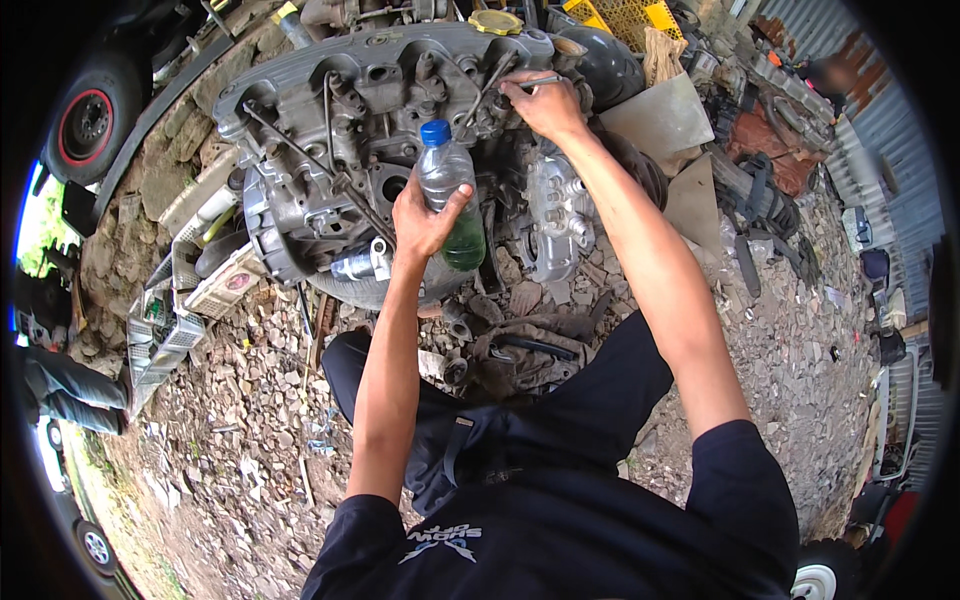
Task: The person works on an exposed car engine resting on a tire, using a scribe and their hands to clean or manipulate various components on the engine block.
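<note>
A clear plastic bottle point(462, 240) with a blue cap and green liquid in its lower part stands out in front of the engine. My left hand point(425, 220) is wrapped round its middle, thumb on the right side. Behind it lies a large, greasy grey engine point(390, 60) with a long valve cover and several thin metal fuel pipes. My right hand point(548, 106) reaches to the engine's right end, fingers closed on a slim metal rod point(540, 81); its full shape is partly hidden. Below that hand sits a finned metal pump housing point(560, 215).
A yellow crate point(625, 20) stands behind the engine, and a flat metal sheet point(660, 120) leans at its right. A grey plastic crate point(165, 325) is at left, near another person's legs point(78, 390). Stony ground point(250, 440) surrounds me; scrap parts point(770, 190) lie at right.
</note>
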Demonstrator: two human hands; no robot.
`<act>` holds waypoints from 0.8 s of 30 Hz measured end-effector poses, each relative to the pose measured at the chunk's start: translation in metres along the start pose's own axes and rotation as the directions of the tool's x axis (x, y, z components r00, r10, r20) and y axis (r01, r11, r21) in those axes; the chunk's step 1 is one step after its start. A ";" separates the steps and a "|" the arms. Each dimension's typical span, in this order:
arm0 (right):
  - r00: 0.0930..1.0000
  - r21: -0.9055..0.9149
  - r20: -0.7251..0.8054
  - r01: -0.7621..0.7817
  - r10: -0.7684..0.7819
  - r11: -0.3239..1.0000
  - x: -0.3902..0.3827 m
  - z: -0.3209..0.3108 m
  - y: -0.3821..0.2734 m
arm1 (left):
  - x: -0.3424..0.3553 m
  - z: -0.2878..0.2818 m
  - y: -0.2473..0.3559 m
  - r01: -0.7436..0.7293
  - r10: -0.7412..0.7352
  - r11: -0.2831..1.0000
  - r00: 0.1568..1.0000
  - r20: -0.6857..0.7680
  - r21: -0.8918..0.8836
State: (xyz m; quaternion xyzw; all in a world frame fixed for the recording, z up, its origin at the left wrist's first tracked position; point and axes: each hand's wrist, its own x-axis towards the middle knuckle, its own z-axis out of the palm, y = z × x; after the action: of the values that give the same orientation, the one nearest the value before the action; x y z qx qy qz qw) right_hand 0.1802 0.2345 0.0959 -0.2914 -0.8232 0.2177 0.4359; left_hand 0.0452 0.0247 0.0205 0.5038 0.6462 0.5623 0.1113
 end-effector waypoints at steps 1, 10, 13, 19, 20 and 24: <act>0.999 -0.073 -0.049 0.016 -0.019 0.997 -0.001 0.003 0.002 | 0.000 0.002 -0.002 -0.006 0.006 1.000 1.000 -0.009 -0.017; 0.996 -0.272 0.077 0.073 -0.054 0.959 0.005 -0.002 0.006 | -0.001 -0.003 -0.014 -0.015 0.015 1.000 1.000 -0.022 0.011; 0.991 -0.070 0.124 0.060 -0.051 0.996 0.000 -0.014 0.001 | -0.001 0.001 -0.006 -0.024 0.024 1.000 1.000 -0.012 0.007; 0.996 -0.100 -0.022 0.087 -0.089 0.991 -0.003 -0.021 -0.003 | 0.001 0.000 -0.001 -0.038 0.038 0.999 0.999 0.019 0.012; 1.000 -0.015 0.003 0.028 -0.028 0.999 -0.002 -0.021 -0.004 | 0.001 -0.001 -0.003 -0.039 0.038 0.999 0.999 0.021 0.015; 0.968 0.199 0.133 -0.234 0.211 0.951 0.002 -0.021 -0.002 | 0.000 -0.001 -0.006 -0.050 0.050 0.999 0.999 0.022 0.000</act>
State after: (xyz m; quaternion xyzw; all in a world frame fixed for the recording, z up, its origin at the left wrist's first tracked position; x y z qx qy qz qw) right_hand 0.1966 0.2370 0.1094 -0.3215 -0.7797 0.3683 0.3913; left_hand 0.0413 0.0244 0.0160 0.5260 0.6324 0.5591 0.1041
